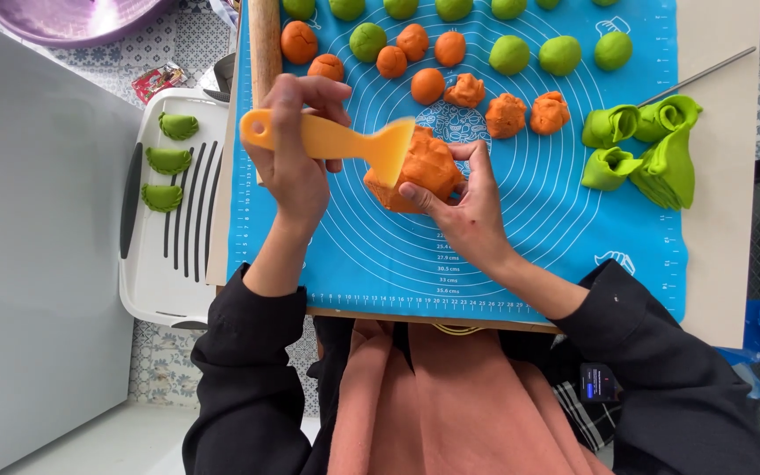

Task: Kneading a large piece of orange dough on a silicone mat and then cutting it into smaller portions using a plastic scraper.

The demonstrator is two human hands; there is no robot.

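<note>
**Orange dough lump and scraper on blue pastry mat**

Head view. A yellow plastic dough scraper [332,141] was held by the left hand [296,158], the fingers clenched around its handle and the blade laid against the top of a large lump of orange dough [420,171]. The lump was gripped from the right side by the right hand [468,207], with thumb and fingertips pressed into it. The lump rested near the middle of a blue silicone pastry mat [521,255] marked with concentric rings, spread over a pale board [723,220].

Above the lump, smooth orange dough balls [415,44] were set in a loose cluster, and three rough-torn orange pieces [507,114] lay just to the right of them. Green dough balls [560,54] were ranged along the far edge of the mat. At the right edge, folded green dough sheets [648,149] were stacked together, with a thin metal rod [705,75] lying beside them on the board. A wooden rolling pin [265,44] was placed along the left edge of the mat, partly covered by the left hand.

To the left of the board, three green crescent dumplings [169,163] were lined up on a white tray [164,281] with dark ribs. A purple basin [72,18] was partly seen at the upper left. Black sleeves and a pink apron [433,405] were recorded at the bottom of the view.
</note>
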